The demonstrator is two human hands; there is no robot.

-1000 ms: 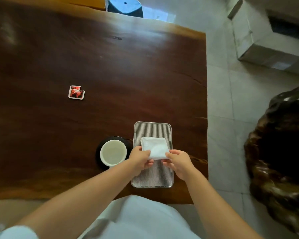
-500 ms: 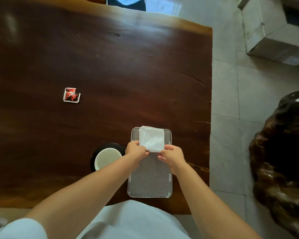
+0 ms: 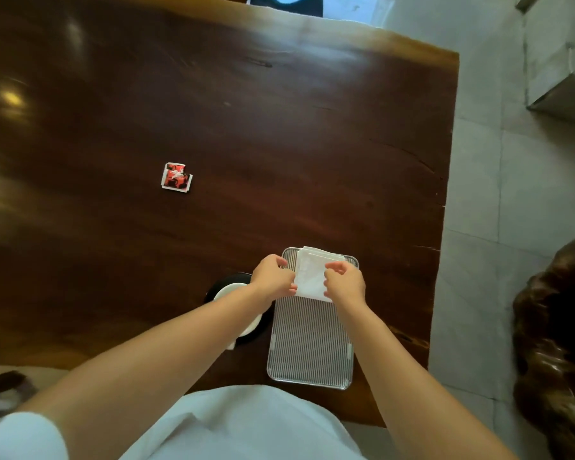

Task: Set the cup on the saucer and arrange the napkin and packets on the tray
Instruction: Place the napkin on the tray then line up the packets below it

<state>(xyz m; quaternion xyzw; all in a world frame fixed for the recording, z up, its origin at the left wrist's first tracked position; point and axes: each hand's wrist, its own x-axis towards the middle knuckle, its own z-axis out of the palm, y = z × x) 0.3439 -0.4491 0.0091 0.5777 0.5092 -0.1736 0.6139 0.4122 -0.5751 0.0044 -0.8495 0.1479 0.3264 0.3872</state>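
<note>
Napkin [image 3: 311,273], white and folded, lay at the far end of the ribbed metal tray [image 3: 309,346], its far edge reaching the tray's rim; a second earlier it had sat nearer the tray's middle, so it had been slid away from the person. That left the near stretch of the tray bare, which I took to be room made for the packets. Both hands flanked the cloth. The left hand [image 3: 273,277] had its fingers curled at the napkin's left edge, and the right hand [image 3: 345,281] was bent the same way at the right edge; half a second before they had pinched its near corners, but now I could not tell whether they gripped the cloth, merely touched it or had just let go. Just left of the tray, partly under the left forearm, the pale cup [image 3: 238,305] stood on the dark saucer [image 3: 228,281], so that step looked done. Well apart from all this, out on the dark wooden table [image 3: 279,144], lay the red and white packets [image 3: 176,175], seemingly two overlapping, not yet brought over. Their printing was too small to read, and I saw no brand or writing anywhere else. Fetching those packets seemed the likely next job.
</note>
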